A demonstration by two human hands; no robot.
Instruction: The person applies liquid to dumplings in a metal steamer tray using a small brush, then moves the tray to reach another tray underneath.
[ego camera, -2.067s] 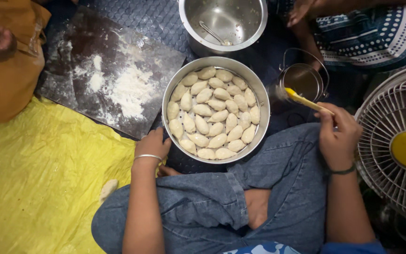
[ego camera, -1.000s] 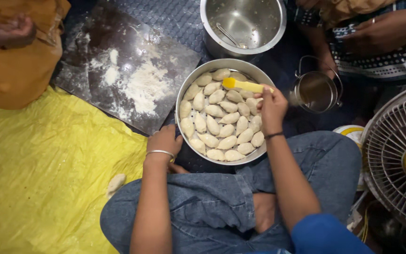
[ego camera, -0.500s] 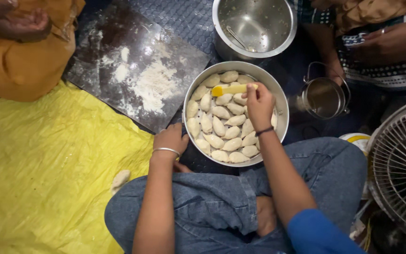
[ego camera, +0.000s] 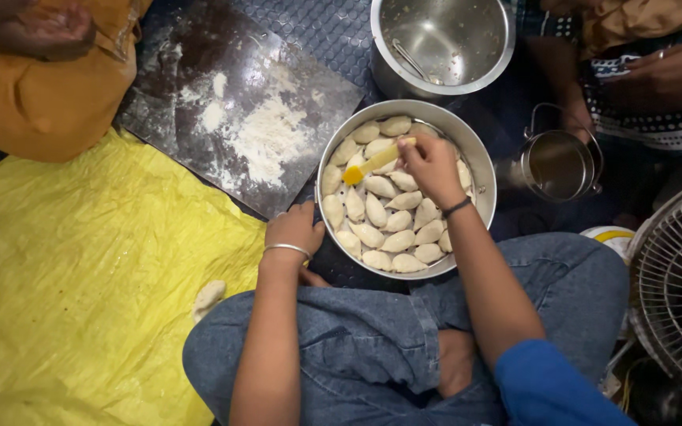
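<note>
Right hand: as you sit cross-legged over the pan, your right hand has its fingers pinched narrow around the handle of a yellow brush, held low and slanted so its head lies on the dumplings at the pan's left side.
Left hand: your left hand rests at the lower left of the pan, fingers curled against the rim, it seems to steady it; a thin bangle circles the wrist.
Round metal pan: it sits on the floor just beyond your knees, centre of the frame, within easy reach of both hands.
Dumplings: pale crescents packed in one layer, touching one another, filling the pan.
Floured board: dark, dusted white, upper left of the pan, its corner near the rim.
Steel bowl: top centre, a spoon lying inside, otherwise nearly bare.
Small handled pot: right of the pan, apart from it, close to the brush hand.
Yellow sheet: spread over the lower left, with a stray dough piece beside your knee.
Fan: right edge, grille facing up.
Other people: an orange garment at upper left, and a patterned sleeve at upper right.
</note>
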